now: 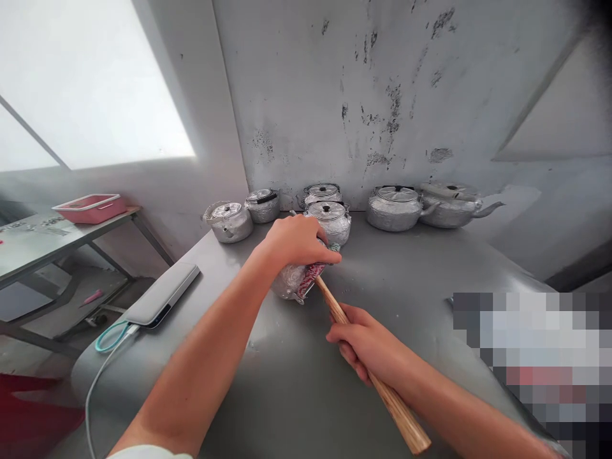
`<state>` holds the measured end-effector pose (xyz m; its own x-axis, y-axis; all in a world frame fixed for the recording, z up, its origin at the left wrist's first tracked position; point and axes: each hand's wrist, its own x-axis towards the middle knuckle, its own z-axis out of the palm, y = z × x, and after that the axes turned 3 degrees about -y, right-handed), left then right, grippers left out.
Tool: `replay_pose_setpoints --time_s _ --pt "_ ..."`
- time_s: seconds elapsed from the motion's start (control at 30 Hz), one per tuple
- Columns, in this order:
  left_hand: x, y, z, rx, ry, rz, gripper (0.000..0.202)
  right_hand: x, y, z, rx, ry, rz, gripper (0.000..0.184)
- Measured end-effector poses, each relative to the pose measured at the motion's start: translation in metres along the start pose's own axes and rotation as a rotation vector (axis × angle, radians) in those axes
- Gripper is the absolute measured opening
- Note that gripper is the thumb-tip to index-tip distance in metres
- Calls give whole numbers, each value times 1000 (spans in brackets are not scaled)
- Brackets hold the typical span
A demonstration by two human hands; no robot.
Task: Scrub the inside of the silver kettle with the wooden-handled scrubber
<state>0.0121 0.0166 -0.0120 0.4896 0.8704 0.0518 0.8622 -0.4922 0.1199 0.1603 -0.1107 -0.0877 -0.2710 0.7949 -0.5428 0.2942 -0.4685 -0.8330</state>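
Note:
My left hand [299,239] is closed over the top of a small embossed silver kettle [288,284], which it mostly covers. Red-and-white and greenish woven or wrapped material [312,275] shows under my thumb, along the kettle's near right side. My right hand [356,338] grips a wooden handle [399,414], which slants from the lower right up to that material. What sits at the handle's far end, I cannot make out. Just behind my left hand stands a silver kettle [332,220] with a black lid knob.
More kettles stand along the wall: one [229,223] at the left, another [394,209] towards the right. A grey power bank [165,296] with a cable lies on the metal table [268,395]. A pink basket [93,210] rests on a side table. A blurred patch covers the right edge.

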Motion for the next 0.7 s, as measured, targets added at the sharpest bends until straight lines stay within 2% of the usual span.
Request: replay_pose_setpoints --time_s 0.4,0.7 --pt "0 0 0 -19 19 10 44 3 2 -5 -44 -2 -21 10" --pt "0 -2 -1 -29 18 12 45 -1 2 -8 -128 1 -21 4"
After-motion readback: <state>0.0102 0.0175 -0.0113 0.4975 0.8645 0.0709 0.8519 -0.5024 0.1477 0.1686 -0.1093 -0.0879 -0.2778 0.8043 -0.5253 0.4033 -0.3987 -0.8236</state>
